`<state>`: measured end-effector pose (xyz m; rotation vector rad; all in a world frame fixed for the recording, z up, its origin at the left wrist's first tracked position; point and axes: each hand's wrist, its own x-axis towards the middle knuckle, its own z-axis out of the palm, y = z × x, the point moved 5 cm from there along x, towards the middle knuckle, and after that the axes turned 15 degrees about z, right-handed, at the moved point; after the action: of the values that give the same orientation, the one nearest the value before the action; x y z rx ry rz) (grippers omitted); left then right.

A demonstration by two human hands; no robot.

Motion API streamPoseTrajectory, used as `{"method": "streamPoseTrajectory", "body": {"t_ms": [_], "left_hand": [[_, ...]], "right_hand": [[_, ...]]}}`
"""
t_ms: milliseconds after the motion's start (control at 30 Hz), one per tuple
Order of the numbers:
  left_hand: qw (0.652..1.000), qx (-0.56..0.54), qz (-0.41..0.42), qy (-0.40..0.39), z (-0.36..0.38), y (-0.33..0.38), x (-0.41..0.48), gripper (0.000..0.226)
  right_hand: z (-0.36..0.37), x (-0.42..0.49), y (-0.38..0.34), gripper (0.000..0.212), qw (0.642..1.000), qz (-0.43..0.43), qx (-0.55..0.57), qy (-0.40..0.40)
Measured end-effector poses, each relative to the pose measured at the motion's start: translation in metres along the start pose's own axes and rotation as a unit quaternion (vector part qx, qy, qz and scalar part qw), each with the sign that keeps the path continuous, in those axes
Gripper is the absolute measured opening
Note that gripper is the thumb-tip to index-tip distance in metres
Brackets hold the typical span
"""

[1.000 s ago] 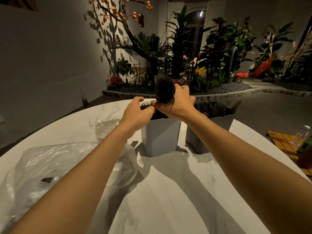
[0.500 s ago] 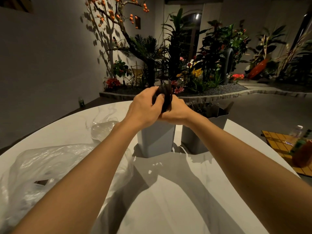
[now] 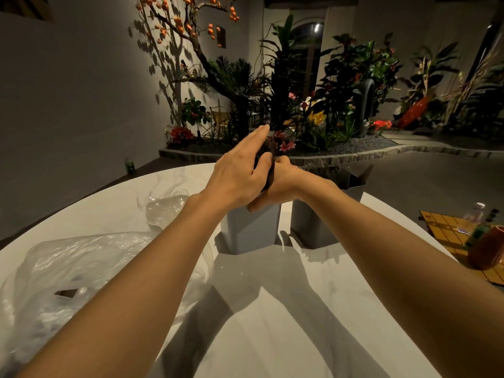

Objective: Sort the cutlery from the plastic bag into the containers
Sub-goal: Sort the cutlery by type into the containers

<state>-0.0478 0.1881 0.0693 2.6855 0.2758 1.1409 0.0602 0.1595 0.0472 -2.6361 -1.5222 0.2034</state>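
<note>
- Right hand (image 3: 283, 185) grips what looks like a dark cutlery bundle (image 3: 271, 166) above the left container (image 3: 251, 230).
- Left hand (image 3: 240, 175), fingers straight, presses against the bundle.

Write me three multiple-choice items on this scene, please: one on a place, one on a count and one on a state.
1. Relative to the containers, where is the bag?
A. to their right
B. to their left
C. inside one

2. How many containers stand on the table?
A. one
B. two
C. four

3. How are the fingers of the left hand?
A. curled in an empty fist
B. flat on the table
C. straight, against the cutlery

Key:
1 B: the bag lies crumpled at the table's left, and the containers stand further right.
2 B: two grey ones stand side by side.
3 C: the fingers stretch out along the dark cutlery, which the right hand grips.
</note>
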Motion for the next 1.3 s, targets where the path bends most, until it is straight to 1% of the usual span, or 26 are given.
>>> {"method": "streamPoseTrajectory", "body": {"t_ms": [33, 100, 200, 233, 267, 300, 333, 433, 533, 567, 600, 667, 700, 767, 800, 833, 867, 900, 933, 1000, 1033, 1100, 1133, 1233, 1267, 1300], "left_hand": [[1.000, 0.018, -0.003, 0.004, -0.002, 0.000, 0.000, 0.061], [0.999, 0.049, -0.005, 0.020, -0.007, 0.000, 0.000, 0.055], [0.998, 0.036, -0.024, 0.035, -0.013, -0.003, -0.001, 0.050], [0.998, 0.030, -0.032, 0.034, -0.014, -0.005, -0.002, 0.049], [0.999, 0.029, -0.039, 0.025, -0.013, -0.008, -0.004, 0.047], [0.998, 0.031, -0.044, 0.008, -0.013, -0.009, -0.005, 0.047], [0.998, 0.032, -0.049, -0.010, -0.011, -0.009, -0.007, 0.048], [0.995, 0.064, -0.054, -0.045, -0.011, -0.006, -0.008, 0.053], [0.983, 0.137, -0.061, -0.105, -0.009, -0.007, -0.009, 0.060], [0.979, 0.144, -0.071, -0.126, -0.006, -0.009, -0.012, 0.064], [0.976, 0.143, -0.084, -0.143, -0.003, -0.010, -0.015, 0.068], [0.971, 0.135, -0.107, -0.164, 0.002, -0.015, -0.020, 0.076], [0.970, 0.130, -0.114, -0.173, 0.004, -0.017, -0.021, 0.080], [0.970, 0.117, -0.115, -0.178, 0.005, -0.017, -0.020, 0.086], [0.975, 0.102, -0.108, -0.168, 0.004, -0.014, -0.020, 0.084], [0.982, 0.080, -0.096, -0.145, 0.002, -0.011, -0.019, 0.076], [0.988, 0.056, -0.084, -0.119, 0.000, -0.007, -0.018, 0.068], [0.991, 0.036, -0.077, -0.100, -0.002, -0.004, -0.018, 0.065], [0.993, 0.028, -0.072, -0.093, -0.003, -0.002, -0.019, 0.068], [0.992, 0.043, -0.059, -0.101, -0.002, -0.002, -0.022, 0.070], [0.991, 0.059, -0.055, -0.109, -0.001, -0.003, -0.023, 0.066], [0.985, 0.094, -0.059, -0.130, 0.000, -0.008, -0.024, 0.057], [0.981, 0.118, -0.062, -0.138, -0.001, -0.011, -0.024, 0.055], [0.966, 0.194, -0.075, -0.151, -0.002, -0.021, -0.023, 0.054], [0.963, 0.203, -0.085, -0.157, -0.002, -0.024, -0.024, 0.053], [0.961, 0.205, -0.092, -0.159, -0.002, -0.027, -0.025, 0.051]], "right_hand": [[-0.002, -0.002, -0.001, 0.091, 1.000, 0.012, -0.025, -0.002], [-0.004, -0.004, -0.002, 0.082, 0.998, 0.038, -0.042, -0.019], [-0.004, -0.004, 0.006, 0.090, 0.990, 0.100, 0.077, -0.058], [-0.003, -0.004, 0.009, 0.085, 0.985, 0.112, 0.118, -0.057], [-0.004, -0.004, 0.011, 0.071, 0.981, 0.114, 0.151, -0.042], [-0.006, -0.004, 0.013, 0.058, 0.975, 0.120, 0.183, -0.020], [-0.008, -0.005, 0.015, 0.050, 0.971, 0.122, 0.207, 0.012], [-0.015, -0.005, 0.021, 0.059, 0.955, 0.122, 0.251, 0.101], [-0.017, -0.006, 0.024, 0.083, 0.935, 0.091, 0.297, 0.170], [-0.019, -0.008, 0.025, 0.090, 0.924, 0.072, 0.315, 0.204], [-0.021, -0.012, 0.026, 0.092, 0.911, 0.052, 0.333, 0.238], [-0.025, -0.022, 0.028, 0.081, 0.871, 0.021, 0.390, 0.299], [-0.026, -0.026, 0.029, 0.074, 0.845, 0.006, 0.433, 0.314], [-0.030, -0.034, 0.024, 0.057, 0.800, -0.038, 0.512, 0.312], [-0.030, -0.036, 0.019, 0.049, 0.799, -0.060, 0.515, 0.305], [-0.029, -0.037, 0.013, 0.045, 0.816, -0.080, 0.485, 0.304], [-0.026, -0.036, 0.008, 0.044, 0.846, -0.094, 0.427, 0.305], [-0.022, -0.033, 0.004, 0.042, 0.879, -0.098, 0.355, 0.304], [-0.016, -0.028, 0.002, 0.038, 0.906, -0.091, 0.288, 0.298], [-0.009, -0.020, -0.001, 0.030, 0.939, -0.071, 0.197, 0.274], [-0.007, -0.017, -0.003, 0.030, 0.947, -0.064, 0.167, 0.268], [-0.006, -0.014, -0.007, 0.034, 0.949, -0.062, 0.127, 0.281], [-0.008, -0.013, -0.007, 0.036, 0.943, -0.062, 0.129, 0.299], [-0.016, -0.014, -0.002, 0.039, 0.905, -0.062, 0.185, 0.377], [-0.018, -0.016, -0.003, 0.039, 0.899, -0.057, 0.177, 0.397], [-0.017, -0.015, -0.004, 0.039, 0.901, -0.047, 0.161, 0.400]]}}
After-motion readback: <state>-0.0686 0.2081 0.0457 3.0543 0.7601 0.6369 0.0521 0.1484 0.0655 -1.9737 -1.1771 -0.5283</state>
